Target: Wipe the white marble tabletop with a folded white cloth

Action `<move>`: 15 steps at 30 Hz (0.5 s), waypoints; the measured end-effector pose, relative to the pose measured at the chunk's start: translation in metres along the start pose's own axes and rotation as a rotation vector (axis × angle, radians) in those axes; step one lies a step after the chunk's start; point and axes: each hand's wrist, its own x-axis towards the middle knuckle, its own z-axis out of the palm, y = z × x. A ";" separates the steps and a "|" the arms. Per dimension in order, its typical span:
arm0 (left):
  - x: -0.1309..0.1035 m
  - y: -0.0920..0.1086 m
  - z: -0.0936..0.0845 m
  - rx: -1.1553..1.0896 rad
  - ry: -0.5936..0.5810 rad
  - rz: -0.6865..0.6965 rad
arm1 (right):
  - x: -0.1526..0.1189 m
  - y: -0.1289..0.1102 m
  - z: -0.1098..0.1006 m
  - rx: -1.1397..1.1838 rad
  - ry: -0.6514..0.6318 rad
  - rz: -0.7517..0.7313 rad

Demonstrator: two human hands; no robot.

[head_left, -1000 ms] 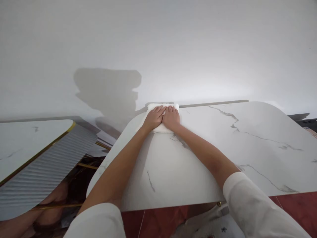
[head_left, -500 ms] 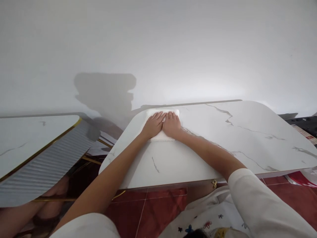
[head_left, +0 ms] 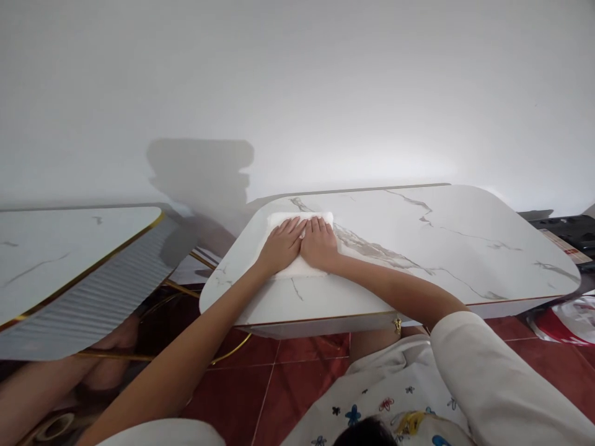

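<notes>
A folded white cloth [head_left: 302, 267] lies flat on a white tabletop with grey marble veins [head_left: 465, 241], towards its left end. My left hand [head_left: 281, 246] rests palm down on the cloth with its fingers stretched out. Beside it, my right hand [head_left: 319, 243] also presses flat on the cloth, fingers extended and pointing at the wall. The two hands touch or nearly touch at the thumbs. Much of the cloth's middle is hidden under them.
A second marble-pattern table [head_left: 83, 248] with gold edging and a ribbed grey side stands at the left. Behind is a plain wall [head_left: 297, 93]. Another person's bare leg [head_left: 46, 384] shows at lower left. A black object [head_left: 569, 235] and a red-and-white bag [head_left: 564, 322] are at right.
Both hands and the cloth have slid a little towards me, baring more of the vein pattern behind the cloth. The view has shifted slightly.
</notes>
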 end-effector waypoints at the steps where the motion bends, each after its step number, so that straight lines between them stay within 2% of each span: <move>1: -0.004 0.002 -0.001 0.000 0.001 -0.018 | -0.004 -0.002 -0.001 0.001 0.003 -0.004; 15: -0.079 0.027 -0.021 0.074 0.009 -0.157 | -0.050 -0.032 -0.021 0.044 -0.078 -0.149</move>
